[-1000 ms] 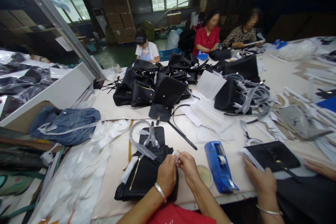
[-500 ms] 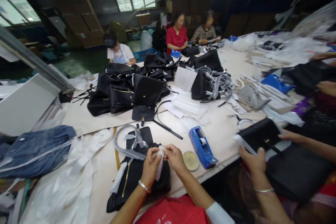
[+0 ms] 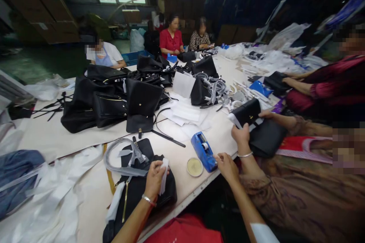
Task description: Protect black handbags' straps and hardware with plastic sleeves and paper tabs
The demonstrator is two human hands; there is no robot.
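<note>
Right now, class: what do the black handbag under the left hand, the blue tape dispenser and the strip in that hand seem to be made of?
Black handbag: probably leather or imitation leather; matte grained surface, gold zip. Blue tape dispenser: moulded plastic; glossy, even colour. White strip pinched in the left hand: thin paper or foam wrap, cannot tell which; it bends limply.

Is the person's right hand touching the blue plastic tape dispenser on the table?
Touching. The head view shows the right hand with its fingertips against the near end of the blue plastic tape dispenser.
</note>
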